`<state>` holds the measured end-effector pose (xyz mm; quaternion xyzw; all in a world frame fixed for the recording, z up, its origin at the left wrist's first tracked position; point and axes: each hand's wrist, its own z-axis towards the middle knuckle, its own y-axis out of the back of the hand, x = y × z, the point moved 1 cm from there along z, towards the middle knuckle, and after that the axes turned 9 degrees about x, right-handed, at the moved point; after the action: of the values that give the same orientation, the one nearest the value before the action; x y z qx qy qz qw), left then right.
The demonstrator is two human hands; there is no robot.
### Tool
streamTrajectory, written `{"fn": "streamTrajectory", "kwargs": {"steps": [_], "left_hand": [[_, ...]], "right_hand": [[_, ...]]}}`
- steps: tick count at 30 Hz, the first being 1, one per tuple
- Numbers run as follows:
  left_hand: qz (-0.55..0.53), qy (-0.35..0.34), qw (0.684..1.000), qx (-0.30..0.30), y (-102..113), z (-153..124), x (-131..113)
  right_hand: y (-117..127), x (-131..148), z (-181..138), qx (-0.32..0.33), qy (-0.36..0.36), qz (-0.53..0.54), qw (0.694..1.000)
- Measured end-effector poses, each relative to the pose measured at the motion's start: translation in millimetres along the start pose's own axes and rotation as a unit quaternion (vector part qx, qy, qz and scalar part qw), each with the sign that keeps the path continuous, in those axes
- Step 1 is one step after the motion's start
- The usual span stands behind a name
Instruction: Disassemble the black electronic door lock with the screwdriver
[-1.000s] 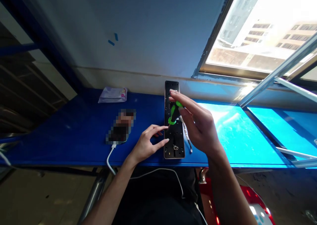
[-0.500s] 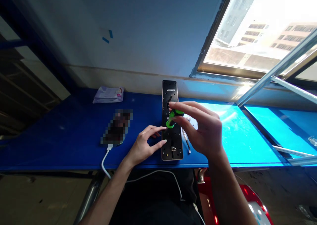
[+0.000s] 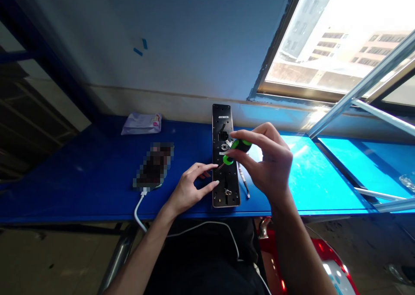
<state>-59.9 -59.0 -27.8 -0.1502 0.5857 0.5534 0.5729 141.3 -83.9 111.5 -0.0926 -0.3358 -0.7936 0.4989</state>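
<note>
On the blue table: long black panel (image 3: 226,174) with a gold edge lies flat, its far end by the wall.
Panel look: dark face, small holes, a metal bit near the close end.
Right hand (image 3: 270,167): fingers pinch a green and black screwdriver (image 3: 236,149), tilted, tip down at the panel.
Left hand (image 3: 189,189): fingers spread, tips touching the panel's left edge.
Beside the panel: thin white cable (image 3: 244,182).
Hard to see: screwdriver tip; the blurred thing (image 3: 154,165) on a white cord (image 3: 138,210).
</note>
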Motion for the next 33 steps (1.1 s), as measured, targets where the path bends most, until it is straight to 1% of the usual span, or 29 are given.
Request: {"fn": "streamTrajectory", "kwargs": {"steps": [2,5,6,7,8,10,11,12,13,16,17,18,19,22,24,26,29,30,32,33], "left_hand": [[-0.001,0.002,1.000,0.001,0.3,-0.5,-0.8],[-0.001,0.001,1.000,-0.001,0.3,-0.6,-2.4],[-0.001,0.000,1.000,-0.002,0.3,-0.5,-2.9],[-0.001,-0.002,1.000,-0.003,0.2,-0.3,-3.2],[-0.001,-0.003,1.000,-0.004,0.2,-0.2,-3.4],[0.000,-0.003,1.000,-0.004,0.3,-0.1,-3.3],[0.000,-0.002,1.000,-0.003,0.4,-0.2,-3.2],[0.000,-0.001,1.000,-0.002,0.5,-0.3,-3.0],[0.001,-0.001,1.000,-0.001,0.6,-0.5,-2.8],[0.003,-0.004,1.000,-0.002,0.2,-0.7,-1.9],[0.004,-0.006,1.000,-0.002,-0.1,-0.6,-1.5],[0.004,-0.008,1.000,-0.003,-0.5,-0.5,-1.0],[0.005,-0.009,1.000,-0.004,-0.8,-0.2,-0.4],[0.007,-0.007,1.000,-0.005,-1.3,0.2,0.7],[0.006,-0.003,1.000,-0.004,-1.1,-0.1,0.6],[0.003,-0.001,1.000,-0.002,-0.6,-0.7,-0.3],[-0.003,0.000,1.000,0.002,0.0,-1.5,-1.7],[-0.004,0.000,1.000,0.002,0.0,-1.5,-2.0],[-0.004,-0.001,1.000,0.000,0.0,-1.3,-2.2],[-0.002,-0.002,1.000,-0.001,-0.1,-1.1,-2.1]], "right_hand": [[-0.6,-1.7,0.0,0.017,-0.003,0.012,1.000],[-2.4,-3.6,0.3,0.089,0.001,0.090,0.992],[-3.0,-4.0,0.6,0.097,0.000,0.107,0.990],[-3.5,-4.3,1.0,0.092,-0.002,0.109,0.990],[-3.9,-4.4,1.3,0.072,-0.004,0.097,0.993],[-4.2,-4.0,1.8,0.014,-0.004,0.047,0.999],[-4.0,-3.5,1.8,-0.007,-0.003,0.024,1.000],[-3.7,-2.7,1.6,-0.013,-0.001,0.011,1.000],[-3.2,-1.8,1.3,-0.002,0.001,0.012,1.000],[-2.1,1.9,-0.5,0.088,0.013,0.062,0.994],[-2.2,3.1,-1.0,0.107,0.017,0.078,0.991],[-2.5,4.2,-1.4,0.111,0.023,0.084,0.990],[-3.3,4.9,-1.4,0.097,0.029,0.079,0.992],[-6.9,5.1,-0.8,0.011,0.034,0.017,0.999],[-8.9,3.3,-0.2,-0.020,0.013,-0.017,1.000],[-9.4,0.5,0.1,-0.001,-0.007,-0.014,1.000],[-8.1,-4.1,-0.6,0.059,-0.004,0.053,0.997],[-7.5,-5.3,-1.0,0.068,-0.002,0.081,0.994],[-6.8,-6.9,-1.6,0.059,-0.004,0.110,0.992],[-6.7,-7.1,-1.6,0.044,-0.006,0.102,0.994]]}}
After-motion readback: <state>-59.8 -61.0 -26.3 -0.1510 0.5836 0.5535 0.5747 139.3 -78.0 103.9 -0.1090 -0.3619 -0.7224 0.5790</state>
